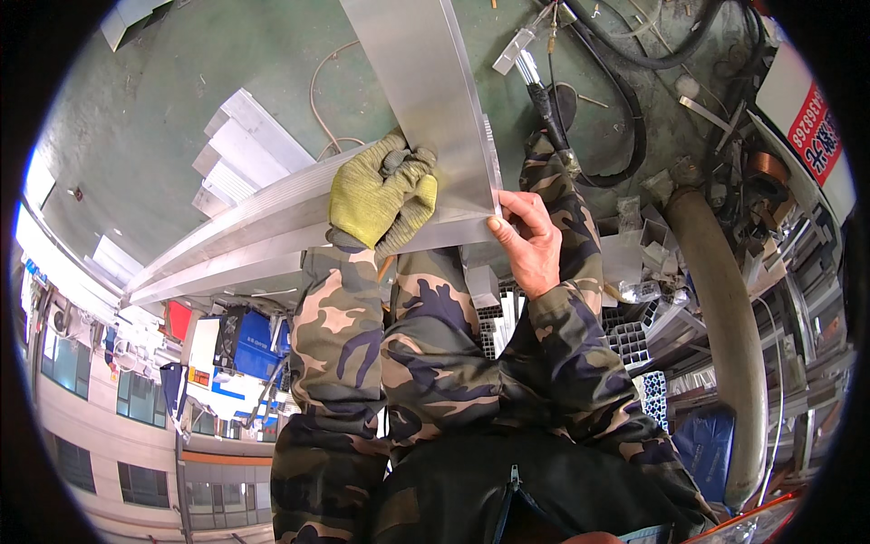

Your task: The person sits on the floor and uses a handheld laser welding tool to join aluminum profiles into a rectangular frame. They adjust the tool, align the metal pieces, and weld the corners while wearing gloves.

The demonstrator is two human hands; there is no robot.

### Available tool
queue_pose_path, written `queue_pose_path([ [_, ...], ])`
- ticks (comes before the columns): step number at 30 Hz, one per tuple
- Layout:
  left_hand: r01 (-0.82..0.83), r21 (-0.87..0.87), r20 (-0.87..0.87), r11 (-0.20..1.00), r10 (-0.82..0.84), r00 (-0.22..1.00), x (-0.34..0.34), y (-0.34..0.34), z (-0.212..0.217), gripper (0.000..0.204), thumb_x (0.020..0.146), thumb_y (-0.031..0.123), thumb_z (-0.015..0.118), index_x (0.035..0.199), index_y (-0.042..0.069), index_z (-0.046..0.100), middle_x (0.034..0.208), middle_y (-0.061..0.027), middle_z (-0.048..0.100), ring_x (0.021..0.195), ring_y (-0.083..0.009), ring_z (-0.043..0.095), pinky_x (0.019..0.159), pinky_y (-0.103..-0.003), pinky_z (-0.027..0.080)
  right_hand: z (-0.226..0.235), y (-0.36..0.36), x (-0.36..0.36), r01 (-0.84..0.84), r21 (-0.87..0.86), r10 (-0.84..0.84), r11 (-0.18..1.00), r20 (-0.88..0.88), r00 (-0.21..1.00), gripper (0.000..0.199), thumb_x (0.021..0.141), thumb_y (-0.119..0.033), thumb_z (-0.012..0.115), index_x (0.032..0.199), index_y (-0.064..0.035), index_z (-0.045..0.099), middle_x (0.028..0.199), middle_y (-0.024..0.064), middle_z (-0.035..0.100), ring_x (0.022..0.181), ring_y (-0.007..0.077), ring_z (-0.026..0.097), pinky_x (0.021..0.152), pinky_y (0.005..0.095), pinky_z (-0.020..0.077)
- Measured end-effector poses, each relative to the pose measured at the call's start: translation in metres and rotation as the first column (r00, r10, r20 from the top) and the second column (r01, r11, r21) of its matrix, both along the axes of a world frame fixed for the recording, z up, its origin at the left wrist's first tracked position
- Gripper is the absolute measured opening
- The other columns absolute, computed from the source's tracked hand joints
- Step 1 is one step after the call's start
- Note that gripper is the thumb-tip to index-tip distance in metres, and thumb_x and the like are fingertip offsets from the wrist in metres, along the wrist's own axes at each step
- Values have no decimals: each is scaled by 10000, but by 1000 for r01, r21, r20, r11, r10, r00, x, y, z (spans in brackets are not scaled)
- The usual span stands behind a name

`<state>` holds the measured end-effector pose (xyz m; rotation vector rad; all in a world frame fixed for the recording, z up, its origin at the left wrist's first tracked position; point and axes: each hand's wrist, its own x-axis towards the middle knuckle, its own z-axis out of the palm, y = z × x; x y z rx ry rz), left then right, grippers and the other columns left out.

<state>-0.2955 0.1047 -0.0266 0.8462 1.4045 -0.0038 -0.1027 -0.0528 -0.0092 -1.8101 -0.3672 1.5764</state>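
Note:
A wide, silver metal profile (421, 72) runs from the top of the view down toward my lap. It meets a long silver metal bar (245, 213) that stretches off to the left, forming a corner. My left hand (382, 190), in a yellow glove with grey fingertips, is closed at the inner side of that corner, its fingers curled against the wide profile's edge. At the outer corner my bare right hand (533, 238) pinches the profile's end between thumb and fingers. The glove hides part of where the two pieces meet.
Stacked silver profiles (249, 150) lie on the green floor (181, 82) at the left. A welding torch (548, 109) with a black cable (639, 118) rests beyond my right knee. At the right are a thick tube (725, 326), metal offcuts (657, 240) and bundled square tubes (628, 340).

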Motion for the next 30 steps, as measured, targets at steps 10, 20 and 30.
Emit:
queue_pose_path([
  [10,-63,-19,44,998,64,997,-1,0,-3,216,948,-24,693,1163,-48,676,1029,-57,720,899,-110,666,782,-249,553,-4,1,4,-9,-3,9,1000,-40,999,371,893,-94,808,1249,-40,718,1045,13,598,897,117,518,841,266,463],
  [20,-76,1,44,997,76,996,2,-2,-1,190,951,67,737,1117,-22,714,902,3,651,799,-73,589,713,-236,506,-9,6,12,-104,45,107,994,-50,993,421,857,-88,828,1253,-36,696,960,6,540,890,117,517,846,275,473],
  [30,-53,-82,196,995,68,978,2,24,-6,366,973,165,750,1272,-23,657,1076,-38,719,924,-104,632,806,-258,519,-6,-5,12,-66,22,66,998,-20,998,406,868,-87,827,1243,-17,688,926,5,536,870,120,528,857,277,484],
])
